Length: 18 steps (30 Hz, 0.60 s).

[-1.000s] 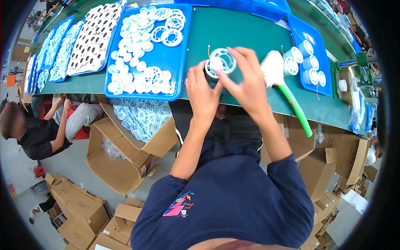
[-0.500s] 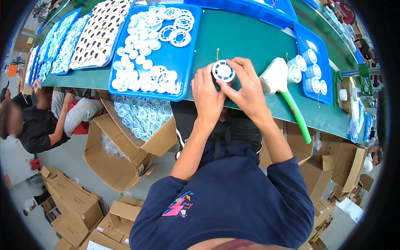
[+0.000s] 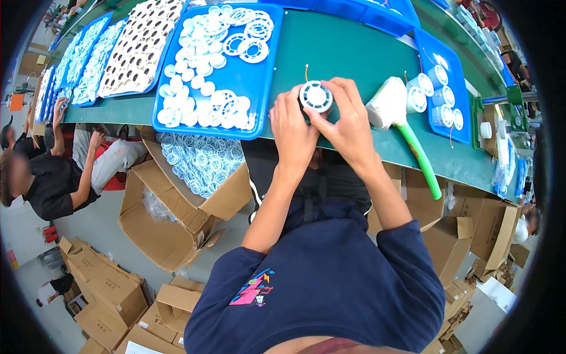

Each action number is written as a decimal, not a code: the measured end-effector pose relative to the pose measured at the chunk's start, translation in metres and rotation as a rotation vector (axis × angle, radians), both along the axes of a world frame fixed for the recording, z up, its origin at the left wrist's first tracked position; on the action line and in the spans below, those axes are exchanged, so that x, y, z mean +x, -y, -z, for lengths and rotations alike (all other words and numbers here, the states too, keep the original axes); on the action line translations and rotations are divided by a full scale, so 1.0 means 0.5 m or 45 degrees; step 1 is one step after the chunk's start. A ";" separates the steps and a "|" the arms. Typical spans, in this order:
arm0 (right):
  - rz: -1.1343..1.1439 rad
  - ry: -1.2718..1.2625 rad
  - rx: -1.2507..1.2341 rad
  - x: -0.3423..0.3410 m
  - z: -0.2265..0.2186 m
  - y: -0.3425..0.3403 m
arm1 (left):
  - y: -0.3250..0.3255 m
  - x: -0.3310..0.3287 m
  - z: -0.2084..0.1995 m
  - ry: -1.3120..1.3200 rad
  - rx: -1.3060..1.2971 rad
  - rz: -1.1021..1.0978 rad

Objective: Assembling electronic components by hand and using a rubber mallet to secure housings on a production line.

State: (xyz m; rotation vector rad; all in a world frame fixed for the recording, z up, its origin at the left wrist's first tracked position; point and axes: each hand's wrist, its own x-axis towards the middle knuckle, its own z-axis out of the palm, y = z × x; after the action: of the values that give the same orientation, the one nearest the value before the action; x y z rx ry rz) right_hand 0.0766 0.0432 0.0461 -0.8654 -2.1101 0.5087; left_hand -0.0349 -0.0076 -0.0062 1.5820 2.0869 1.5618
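Near the table's front edge, a round white-topped cylinder (image 3: pixel 316 96) sits between my hands. Its top is a slotted ring around a plain centre, and a thin orange wire rises behind it. My left hand (image 3: pixel 293 127) is closed around its left side. My right hand (image 3: pixel 346 115) grips the right side, with its thumb at the near rim. Fingers and palms hide most of the cylinder's body. Just right of my right hand lies a mallet (image 3: pixel 420 156) with a green handle and a head wrapped in white material.
At left, a blue tray (image 3: pixel 250 88) holds white discs and slotted rings. Another blue tray (image 3: pixel 464 127), at right, carries several white cylinders with wires. An open carton (image 3: pixel 227 197) of clear rings stands below the table edge. A co-worker (image 3: pixel 56 183) sits at far left.
My hands and the cylinder have barely shifted, and my grip looks the same. At far left, the co-worker's arm has moved up to the trays.
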 end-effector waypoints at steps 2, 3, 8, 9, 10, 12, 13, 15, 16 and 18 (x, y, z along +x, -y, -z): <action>-0.012 0.011 -0.038 -0.002 -0.006 -0.001 | 0.004 0.005 -0.010 0.036 0.059 -0.014; -0.014 0.027 -0.074 -0.001 -0.010 -0.002 | 0.004 0.008 -0.016 0.077 0.120 -0.019; -0.013 0.077 -0.058 0.018 -0.013 -0.004 | -0.004 0.011 -0.003 0.042 0.089 0.047; -0.023 0.076 -0.024 0.024 -0.012 -0.003 | -0.004 0.009 -0.002 0.050 0.086 0.048; 0.044 0.091 0.038 0.043 -0.017 -0.001 | 0.000 0.006 -0.005 0.050 0.070 0.040; 0.227 0.121 0.064 0.112 -0.041 0.009 | 0.005 0.003 -0.004 0.085 0.080 0.019; 0.384 0.187 0.141 0.160 -0.044 0.017 | 0.006 0.006 -0.009 0.100 0.083 0.023; 0.530 0.290 0.035 0.223 -0.020 0.039 | 0.005 0.004 -0.006 0.090 0.068 0.024; 0.577 0.362 0.004 0.245 -0.011 0.051 | 0.003 0.006 -0.005 0.101 0.063 0.022; 0.580 0.470 0.094 0.271 0.016 0.055 | 0.002 0.007 -0.006 0.109 0.064 0.029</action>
State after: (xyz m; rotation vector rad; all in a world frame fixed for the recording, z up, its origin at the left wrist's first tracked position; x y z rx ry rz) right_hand 0.2119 0.0157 0.0379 -1.4330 -2.1362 0.0312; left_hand -0.0311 -0.0085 -0.0029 1.5202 1.9939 1.6564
